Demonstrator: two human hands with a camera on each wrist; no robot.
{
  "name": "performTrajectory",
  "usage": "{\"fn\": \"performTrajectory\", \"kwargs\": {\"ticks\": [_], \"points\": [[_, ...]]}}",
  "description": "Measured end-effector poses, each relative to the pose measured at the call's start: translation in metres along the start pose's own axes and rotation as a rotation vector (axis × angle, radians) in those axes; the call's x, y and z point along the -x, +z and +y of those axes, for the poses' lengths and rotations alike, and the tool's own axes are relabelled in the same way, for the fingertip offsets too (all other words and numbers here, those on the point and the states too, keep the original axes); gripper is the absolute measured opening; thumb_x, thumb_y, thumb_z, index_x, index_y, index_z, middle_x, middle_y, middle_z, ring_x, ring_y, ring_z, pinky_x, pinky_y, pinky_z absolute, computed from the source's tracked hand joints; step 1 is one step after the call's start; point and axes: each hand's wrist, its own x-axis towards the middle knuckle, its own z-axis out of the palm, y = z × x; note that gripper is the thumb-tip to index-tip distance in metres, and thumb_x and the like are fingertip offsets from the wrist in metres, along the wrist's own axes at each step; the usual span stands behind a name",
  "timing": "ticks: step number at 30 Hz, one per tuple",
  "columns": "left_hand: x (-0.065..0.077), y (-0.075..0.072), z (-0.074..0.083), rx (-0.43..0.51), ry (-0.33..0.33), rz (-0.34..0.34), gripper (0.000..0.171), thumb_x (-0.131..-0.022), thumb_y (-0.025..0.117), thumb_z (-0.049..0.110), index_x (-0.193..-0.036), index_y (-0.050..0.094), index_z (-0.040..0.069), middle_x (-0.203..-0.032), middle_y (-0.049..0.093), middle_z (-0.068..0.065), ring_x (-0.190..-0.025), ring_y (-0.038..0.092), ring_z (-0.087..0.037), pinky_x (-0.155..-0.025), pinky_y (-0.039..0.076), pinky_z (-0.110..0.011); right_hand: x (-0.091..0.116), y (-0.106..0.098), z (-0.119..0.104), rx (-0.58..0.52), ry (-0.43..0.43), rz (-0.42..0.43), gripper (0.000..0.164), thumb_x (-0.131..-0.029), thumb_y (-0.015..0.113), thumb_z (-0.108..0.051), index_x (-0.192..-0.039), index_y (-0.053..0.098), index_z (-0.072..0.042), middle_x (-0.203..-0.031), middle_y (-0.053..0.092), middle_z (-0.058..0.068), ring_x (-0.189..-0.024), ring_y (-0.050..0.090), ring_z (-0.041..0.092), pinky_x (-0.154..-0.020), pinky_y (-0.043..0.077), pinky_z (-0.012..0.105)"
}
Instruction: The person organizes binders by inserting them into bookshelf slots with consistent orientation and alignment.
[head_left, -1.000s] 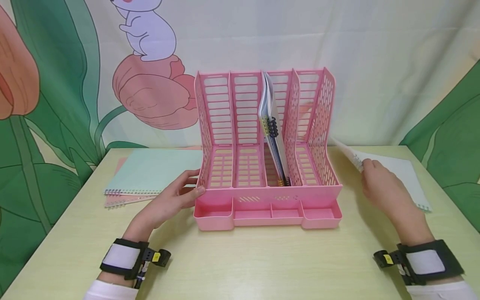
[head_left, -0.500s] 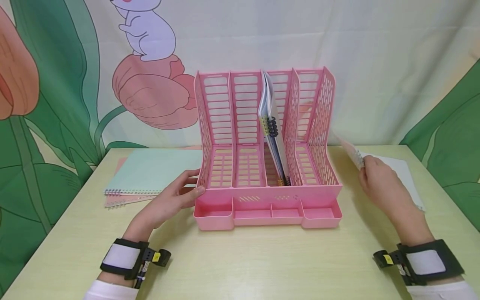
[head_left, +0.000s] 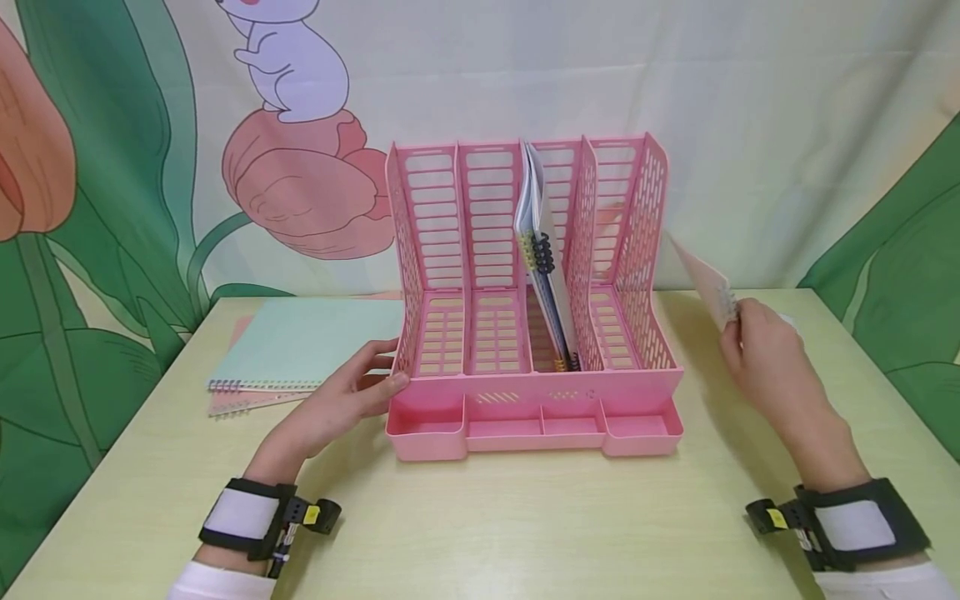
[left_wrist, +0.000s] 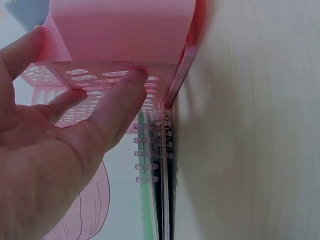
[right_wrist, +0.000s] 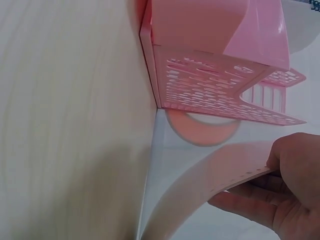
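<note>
Right-hand fingers [right_wrist: 245, 206] pinching a pale pink notebook [head_left: 703, 279], my left-hand fingers [left_wrist: 107, 110] extended, touching left side of pink file rack [head_left: 532, 392].

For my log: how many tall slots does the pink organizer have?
4 in the pink organizer: outer left slot, inner left slot, inner right slot, where notebooks lean, and outer right slot. None looks hidden.

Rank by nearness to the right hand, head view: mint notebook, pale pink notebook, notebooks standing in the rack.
1. Pale pink notebook: pinched in the right hand, at right.
2. Standing notebooks: third rack compartment from the left, mid-view.
3. Mint notebook: lying flat, left of the pink rack.
</note>
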Motion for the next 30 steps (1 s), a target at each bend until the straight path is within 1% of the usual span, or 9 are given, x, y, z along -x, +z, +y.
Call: {"fn": "performTrajectory", "kwargs": {"ticks": [5,11,16,21,25,30], "points": [[0.000,0.000,0.000,-0.007,-0.003,0.001,0.065,-0.103,0.063,0.037,-0.157,0.033,0.016,-0.152,0.040,-0.019,-0.135,0.047,-0.039,-0.101,0.052,-0.049,0.001,-0.002,-0.003,-0.005,0.009,0.012,0.023,-0.102,0.054,-0.002,-0.113,0.049,0.017,-0.104,0.056,0.038,-0.085,0.058,0.048,-0.074,0.055,0.067],[-0.001,0.000,-0.001,-0.007,-0.003,0.002,0.066,-0.103,0.063,0.038,-0.157,0.034,0.017,-0.151,0.041,-0.018,-0.134,0.048,-0.039,-0.101,0.052,-0.049,0.002,-0.005,-0.008,-0.035,0.062,0.039,0.024,-0.103,0.052,-0.004,-0.116,0.049,0.016,-0.113,0.055,0.038,-0.094,0.056,0.052,-0.081,0.053,0.069],[-0.002,0.000,-0.001,-0.011,-0.003,0.004,0.066,-0.101,0.064,0.041,-0.156,0.034,0.019,-0.151,0.041,-0.018,-0.134,0.048,-0.039,-0.100,0.053,-0.049,0.003,-0.009,-0.012,-0.044,0.087,0.077,0.022,-0.104,0.052,-0.004,-0.116,0.048,0.014,-0.115,0.055,0.038,-0.094,0.054,0.051,-0.082,0.053,0.067],[-0.001,-0.001,0.000,-0.008,-0.005,0.001,0.067,-0.100,0.065,0.044,-0.156,0.035,0.021,-0.152,0.040,-0.019,-0.134,0.047,-0.039,-0.100,0.052,-0.050,0.002,-0.011,-0.015,-0.058,0.102,0.094,0.027,-0.103,0.052,-0.005,-0.122,0.047,0.014,-0.119,0.055,0.038,-0.096,0.054,0.050,-0.085,0.052,0.068],[0.000,0.000,0.001,-0.003,-0.009,-0.002,0.068,-0.101,0.065,0.043,-0.156,0.034,0.019,-0.152,0.040,-0.019,-0.135,0.047,-0.039,-0.101,0.052,-0.050,0.002,-0.013,-0.018,-0.070,0.117,0.095,0.031,-0.103,0.051,-0.006,-0.127,0.046,0.014,-0.121,0.055,0.038,-0.097,0.054,0.050,-0.085,0.053,0.067],[0.000,0.000,0.001,-0.012,-0.023,0.006,0.072,-0.099,0.066,0.046,-0.157,0.033,0.018,-0.151,0.040,-0.018,-0.135,0.047,-0.039,-0.101,0.052,-0.049,0.002,-0.015,-0.019,-0.084,0.126,0.101,0.032,-0.104,0.051,-0.007,-0.128,0.046,0.014,-0.121,0.055,0.037,-0.098,0.054,0.049,-0.085,0.054,0.066]]}}
